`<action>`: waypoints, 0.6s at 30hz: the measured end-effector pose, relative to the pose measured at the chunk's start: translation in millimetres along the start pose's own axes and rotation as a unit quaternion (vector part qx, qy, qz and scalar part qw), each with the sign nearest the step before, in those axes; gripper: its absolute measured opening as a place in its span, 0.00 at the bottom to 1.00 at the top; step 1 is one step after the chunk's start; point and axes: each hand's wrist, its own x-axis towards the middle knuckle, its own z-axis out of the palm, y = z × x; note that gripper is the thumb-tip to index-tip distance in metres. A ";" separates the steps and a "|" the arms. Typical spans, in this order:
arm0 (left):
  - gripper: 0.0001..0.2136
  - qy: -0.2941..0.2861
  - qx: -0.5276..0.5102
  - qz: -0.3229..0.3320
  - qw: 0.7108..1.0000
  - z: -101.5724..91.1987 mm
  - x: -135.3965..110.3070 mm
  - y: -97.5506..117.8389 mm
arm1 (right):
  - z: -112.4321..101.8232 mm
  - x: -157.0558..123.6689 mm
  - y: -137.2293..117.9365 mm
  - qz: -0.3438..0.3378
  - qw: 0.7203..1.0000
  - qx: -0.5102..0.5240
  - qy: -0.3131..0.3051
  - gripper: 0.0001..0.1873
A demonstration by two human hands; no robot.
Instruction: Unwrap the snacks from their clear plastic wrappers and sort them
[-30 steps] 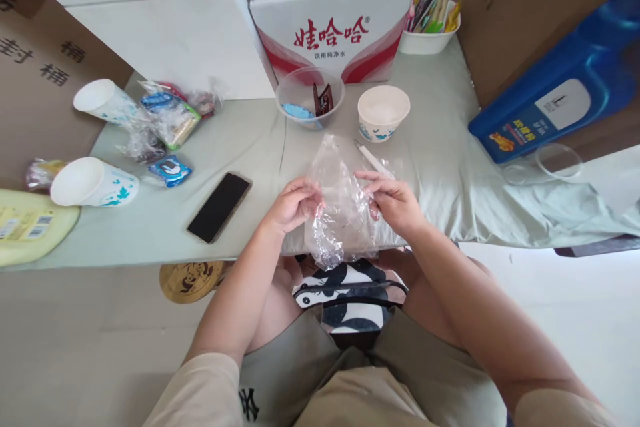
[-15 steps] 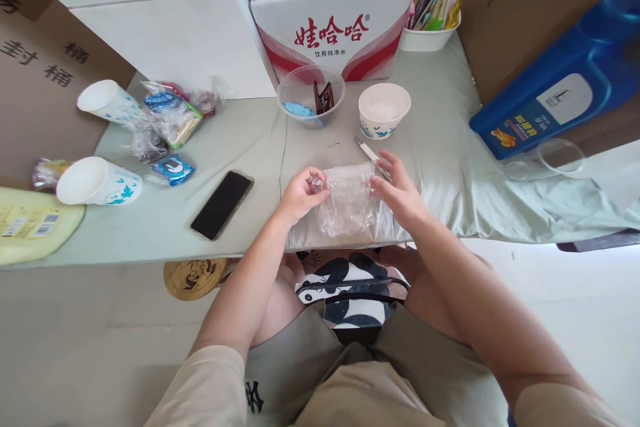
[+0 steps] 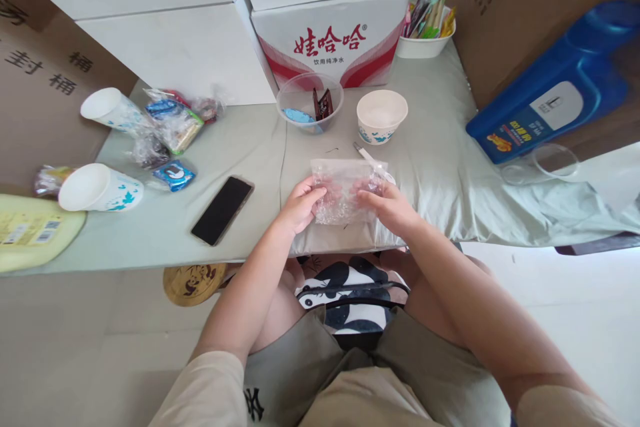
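Note:
A clear bubble wrap bag [image 3: 342, 207] is stretched between my two hands near the front edge of the cloth-covered table. My left hand [image 3: 304, 203] pinches its left side, thumb on top and fingers beneath the plastic. On the right side, my right hand [image 3: 387, 203] grips it the same way, its fingers showing blurrily through the film. Just behind the bag lies a white utility knife [image 3: 369, 159], partly hidden by the plastic. Beyond it stand a paper bowl [image 3: 382, 116] and a clear plastic bowl [image 3: 310, 104] with small wrapped packets inside.
A black phone [image 3: 223, 210] lies to the left. Two paper cups [image 3: 100, 187] and several snack packets [image 3: 174, 175] are farther left. A big blue bottle [image 3: 545, 90] leans at the right beside a clear cup [image 3: 555, 163]. White boxes [image 3: 330, 40] line the back.
The plastic bag has been spread flatter and more rectangular. My right hand has closed onto its right side, fingers now under the film; the view has tilted slightly.

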 end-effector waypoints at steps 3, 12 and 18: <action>0.12 0.013 0.058 0.009 0.998 1.1 1.5 -1.0 | 2.0 1.2 0.6 0.015 0.999 -0.048 0.003 0.18; 0.11 -0.008 -0.031 0.008 0.999 -8.9 -0.3 9.0 | 0.4 -6.7 -11.5 -0.068 0.997 -0.027 0.017 0.14; 0.13 -0.042 0.071 0.053 0.995 -12.0 -1.1 8.1 | -7.3 -9.5 -12.8 -0.044 0.999 -0.018 -0.010 0.19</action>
